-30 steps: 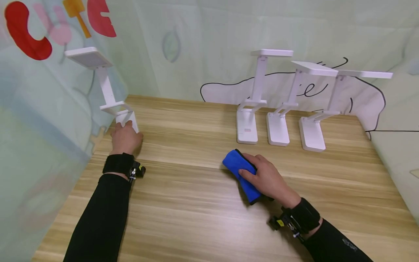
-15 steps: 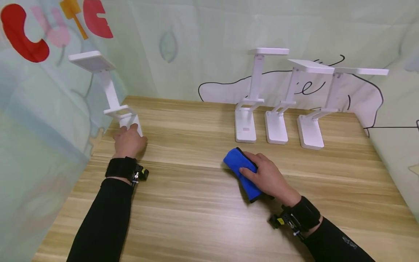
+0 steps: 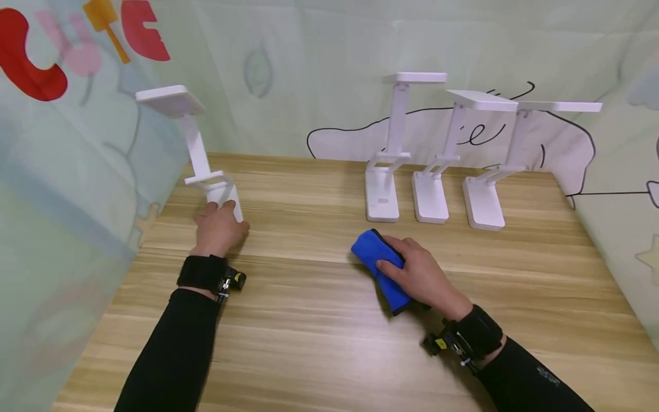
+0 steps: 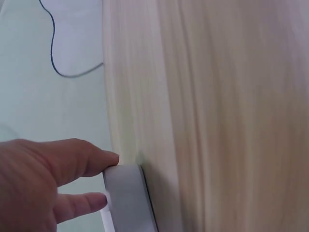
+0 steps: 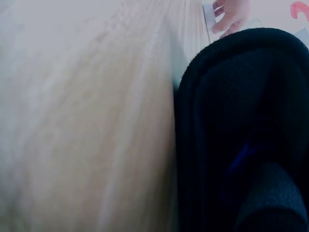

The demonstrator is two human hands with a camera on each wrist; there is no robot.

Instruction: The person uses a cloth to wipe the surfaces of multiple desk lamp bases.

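At the left of the table, my left hand (image 3: pixel 218 229) grips the base of a white desk lamp (image 3: pixel 197 150) from the front. Its flat head is raised on a jointed arm. In the left wrist view, thumb and finger meet the rounded end of the lamp base (image 4: pixel 126 195). My right hand (image 3: pixel 424 277) holds a folded blue cloth (image 3: pixel 376 252) with black edging, low over the middle of the table, thumb on top and fingers along the far side. The cloth's dark folded end (image 5: pixel 227 87) fills much of the right wrist view.
Toward the back right stand three similar white lamps in a row: one at the left (image 3: pixel 382 194), one between (image 3: pixel 429 197), one at the right (image 3: pixel 484 203). A printed fabric backdrop (image 3: pixel 247 114) borders the wooden table (image 3: pixel 288 337) behind and at the sides.
My left hand has moved the lamp to the right and slightly nearer along the table. The right hand and cloth stay almost where they were; the head view has shifted a little.
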